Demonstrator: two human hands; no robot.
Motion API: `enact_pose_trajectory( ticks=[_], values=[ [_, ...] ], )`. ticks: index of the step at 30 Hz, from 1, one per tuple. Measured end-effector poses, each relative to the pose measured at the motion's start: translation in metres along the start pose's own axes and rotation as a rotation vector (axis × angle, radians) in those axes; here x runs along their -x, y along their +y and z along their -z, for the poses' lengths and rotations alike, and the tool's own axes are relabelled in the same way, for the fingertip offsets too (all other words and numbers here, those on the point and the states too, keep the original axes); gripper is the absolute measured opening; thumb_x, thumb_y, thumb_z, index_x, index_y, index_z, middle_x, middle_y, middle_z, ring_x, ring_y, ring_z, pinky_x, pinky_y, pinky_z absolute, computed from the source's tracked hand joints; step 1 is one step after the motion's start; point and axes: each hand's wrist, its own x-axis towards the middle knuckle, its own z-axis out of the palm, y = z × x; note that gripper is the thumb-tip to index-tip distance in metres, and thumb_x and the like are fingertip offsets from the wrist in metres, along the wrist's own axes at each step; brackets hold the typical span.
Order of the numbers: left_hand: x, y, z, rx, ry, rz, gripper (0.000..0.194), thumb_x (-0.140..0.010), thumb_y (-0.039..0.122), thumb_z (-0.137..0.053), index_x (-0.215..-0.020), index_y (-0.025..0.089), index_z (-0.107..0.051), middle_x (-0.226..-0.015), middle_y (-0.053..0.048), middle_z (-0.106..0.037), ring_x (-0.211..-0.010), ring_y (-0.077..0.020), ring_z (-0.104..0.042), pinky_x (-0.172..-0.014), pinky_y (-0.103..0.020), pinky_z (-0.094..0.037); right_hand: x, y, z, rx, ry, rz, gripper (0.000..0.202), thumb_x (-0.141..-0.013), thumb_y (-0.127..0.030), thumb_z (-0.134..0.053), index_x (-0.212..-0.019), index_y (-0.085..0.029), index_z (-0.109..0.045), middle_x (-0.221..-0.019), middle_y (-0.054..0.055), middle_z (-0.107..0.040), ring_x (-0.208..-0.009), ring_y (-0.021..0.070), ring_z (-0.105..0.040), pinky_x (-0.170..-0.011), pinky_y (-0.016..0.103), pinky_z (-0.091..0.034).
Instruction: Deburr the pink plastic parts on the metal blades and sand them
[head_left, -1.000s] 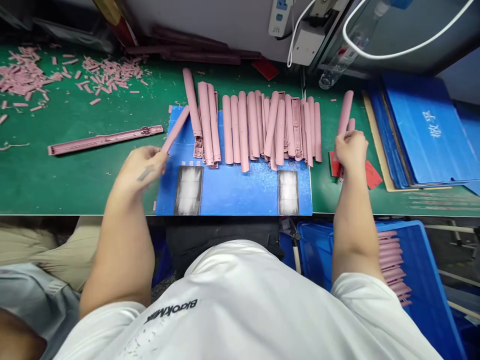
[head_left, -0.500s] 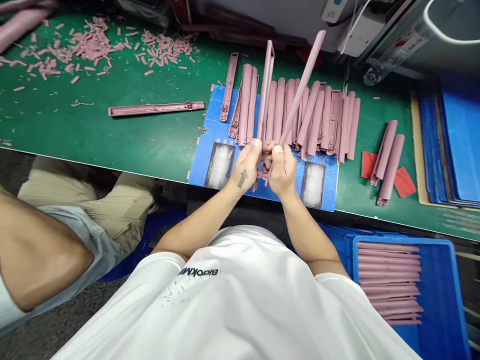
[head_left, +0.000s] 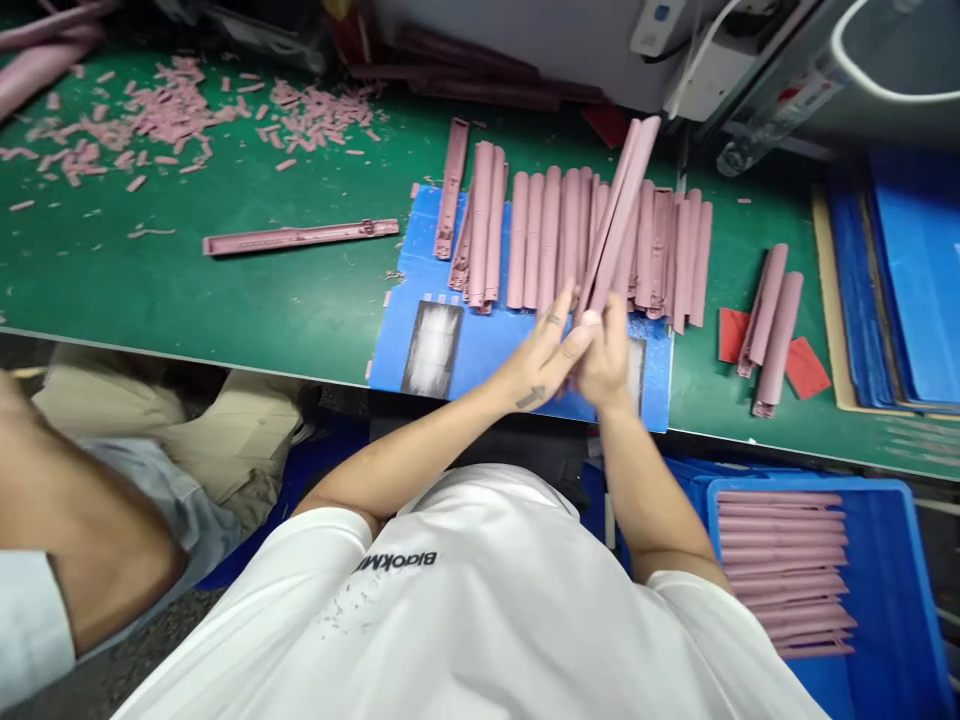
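Note:
Two long pink plastic strips (head_left: 626,205) are gathered side by side and slant up to the right. My right hand (head_left: 604,365) is closed around their lower ends. Against their left side lies my left hand (head_left: 551,350), fingers stretched out and its thumb close to the right thumb. Behind the hands, a row of similar pink pieces (head_left: 551,240) stretches across the blue mat (head_left: 487,350), some showing hollow undersides. A dark panel with a whitish worn middle (head_left: 433,350) lies on the mat left of my hands; another is partly covered by my right hand.
Pink scraps (head_left: 176,110) litter the green table (head_left: 285,300) at the left, near a lone strip (head_left: 300,237). Two pieces (head_left: 778,345) touch red patches at the right, beside stacked blue sheets (head_left: 915,290). A blue bin (head_left: 892,560) holds more strips. Another person's arm (head_left: 97,530) is at left.
The two strips, held apart one per hand before, are now together in my right hand. Both hands have shifted right, and the left fingers have straightened. The view has shifted slightly.

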Motion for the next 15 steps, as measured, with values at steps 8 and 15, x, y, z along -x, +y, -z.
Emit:
enact_pose_trajectory(
  ticks=[8, 15],
  values=[
    [-0.119, -0.025, 0.183, -0.656, 0.487, 0.233, 0.034, -0.107, 0.059, -0.077, -0.115, 0.026, -0.082, -0.139, -0.014, -0.081, -0.175, -0.0397, -0.044, -0.14, -0.062, -0.037, -0.086, 0.089, 0.18, 0.823, 0.265, -0.489, 0.043, -0.113, -0.034, -0.067, -0.145, -0.006, -0.065, -0.148, 0.033, -0.068, -0.153, 0.0509, -0.061, -0.132, 0.08, -0.042],
    [-0.133, -0.048, 0.201, -0.473, 0.432, 0.408, 0.035, -0.086, 0.047, -0.09, -0.075, 0.03, -0.061, -0.074, -0.006, -0.073, -0.155, -0.0392, -0.067, -0.108, -0.049, -0.055, -0.136, 0.105, 0.151, 0.764, 0.039, -0.426, 0.015, -0.114, -0.032, -0.068, -0.113, -0.019, -0.074, -0.129, 0.019, -0.079, -0.144, 0.039, -0.07, -0.132, 0.067, -0.048]
  ],
)
